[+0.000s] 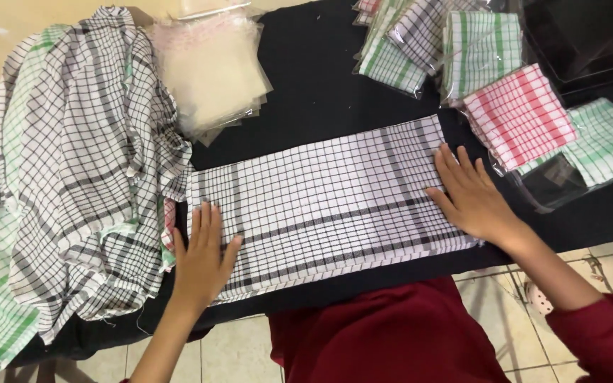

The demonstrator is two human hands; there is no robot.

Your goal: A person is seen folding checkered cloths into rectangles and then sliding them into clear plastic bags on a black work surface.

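Observation:
A white cloth with black checks [328, 202] lies folded into a long strip across the black table top [328, 78]. My left hand [203, 255] rests flat on the strip's left end, fingers together and pointing away from me. My right hand [471, 195] lies flat on the right end with its fingers spread. Neither hand grips anything.
A heap of loose checked cloths [72, 170], black and green on white, covers the table's left side. Behind it lies a stack of clear plastic bags [211, 67]. Bagged folded cloths in green [480, 46] and red [519, 113] checks sit at the back right. Tiled floor shows below the table.

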